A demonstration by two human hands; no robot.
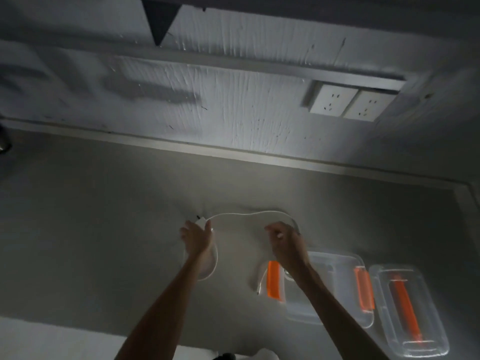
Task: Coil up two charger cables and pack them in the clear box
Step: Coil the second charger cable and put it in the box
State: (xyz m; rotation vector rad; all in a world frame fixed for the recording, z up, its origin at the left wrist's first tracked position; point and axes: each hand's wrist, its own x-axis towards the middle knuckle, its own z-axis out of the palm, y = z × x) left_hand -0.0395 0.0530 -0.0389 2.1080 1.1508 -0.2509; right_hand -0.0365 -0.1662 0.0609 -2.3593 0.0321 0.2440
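Observation:
A white charger cable point(244, 213) arches between my two hands above the grey surface. My left hand point(197, 237) grips its plug end, and a loop of the same cable hangs down past my left wrist. My right hand point(284, 242) pinches the cable further along. The clear box point(335, 271) with orange latches lies on the surface under my right forearm. A second white cable point(260, 280) lies by the box's left orange latch; part of it is hidden by my arm.
The clear lid point(410, 310) with an orange handle lies right of the box. Two white wall sockets point(350, 103) sit on the wall behind. The grey surface point(104, 229) ends at a pale ledge point(233, 152) along the wall.

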